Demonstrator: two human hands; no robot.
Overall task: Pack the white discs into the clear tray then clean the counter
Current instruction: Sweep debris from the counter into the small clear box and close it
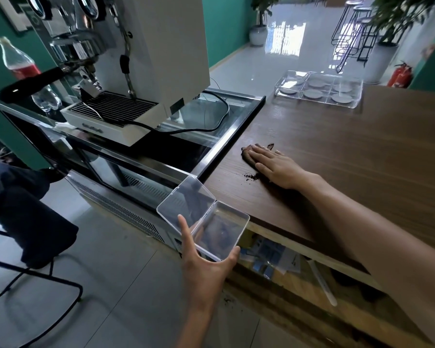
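Two hands are at work: the left hand (206,267) and the right hand (274,165); one wooden counter (349,151) carries the things; one clear tray (318,88) sits at its far end, split into six compartments, and I count five white discs (342,97) in it, though glare hides the sixth compartment too much to tell; one small clear hinged box (202,217) is open at the counter's near edge; one smear of dark grounds (248,153) lies on the wood, plus one little scatter of crumbs (250,176) near it; one espresso machine (136,71) stands to the left; one soda bottle (18,61) behind it; one red fire extinguisher (401,75); two potted plants (260,20) by the far floor.
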